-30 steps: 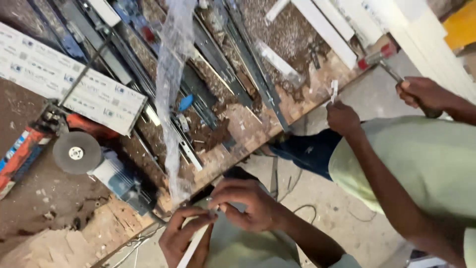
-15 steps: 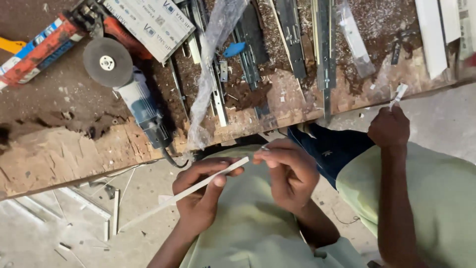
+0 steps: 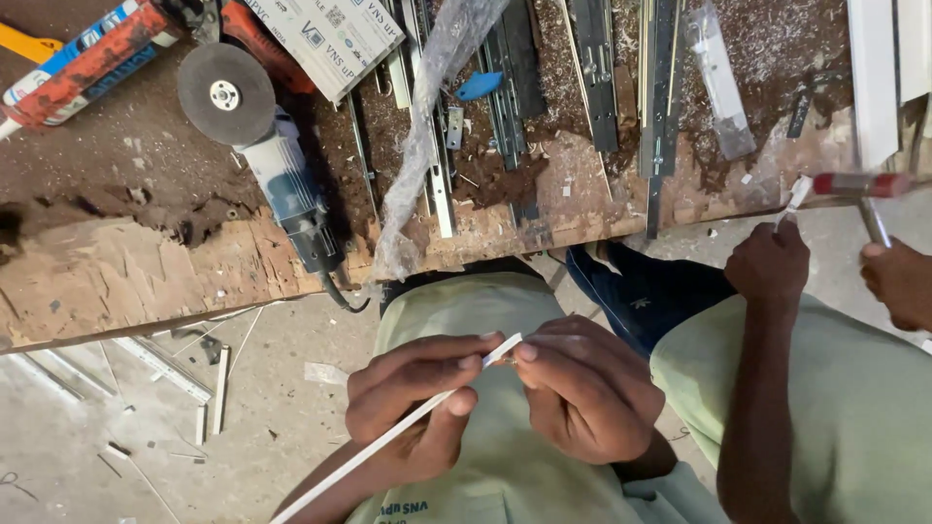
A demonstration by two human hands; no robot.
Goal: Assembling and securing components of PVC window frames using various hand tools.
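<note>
- The left hand [image 3: 417,403] is closed around a thin, long white plastic strip [image 3: 388,439]; the thumb and the fingers wrap it near its upper end.
- The right hand [image 3: 582,388] pinches the very tip of the same strip between thumb and forefinger, just beside the left fingers.
- The strip runs slanted from the two hands down to the lower left, in front of the person's pale green shirt [image 3: 466,311] and below the edge of the bench.
- A worn wooden workbench [image 3: 116,272] is above the hands; on it lie a blue and grey angle grinder [image 3: 282,175] with a round disc, a red sealant tube [image 3: 83,63], several grey metal drawer slides [image 3: 592,68] and a crumpled clear plastic bag [image 3: 427,107].
- At the right, a co-worker's hand [image 3: 772,262] holds a small white piece [image 3: 798,191] at the bench edge, and the other hand [image 3: 898,281] grips a red-headed hammer [image 3: 859,184].
</note>
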